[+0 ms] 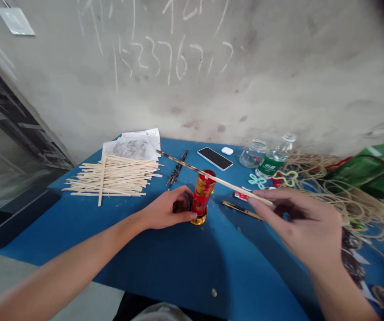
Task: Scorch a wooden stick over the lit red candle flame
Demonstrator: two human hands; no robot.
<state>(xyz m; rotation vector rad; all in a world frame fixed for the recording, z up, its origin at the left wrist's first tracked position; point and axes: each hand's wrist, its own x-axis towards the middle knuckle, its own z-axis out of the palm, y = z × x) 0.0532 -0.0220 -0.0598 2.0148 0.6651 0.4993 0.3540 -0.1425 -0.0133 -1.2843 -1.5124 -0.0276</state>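
Note:
My right hand (299, 218) pinches the pale end of a thin wooden strip (230, 185). The strip slants up to the left across the top of a red candle (201, 196), and its far half is scorched in dark patches. Whether it touches the candle's rim I cannot tell. Around the candle's gold base my left hand (170, 207) is closed, thumb in front and fingers behind. Several darkened strips (178, 168) lie just beyond the left hand. A pile of pale wooden strips (121, 176) is farther left, with one strip laid crosswise.
White papers (138, 145) lie behind the pile. A phone (215, 158), an earbud case (227, 151), a clear jar (253, 154), and a bottle (275, 158) stand at the back. A craft knife (241, 210) lies near my right hand. Tangled cord (355, 191) fills the right side.

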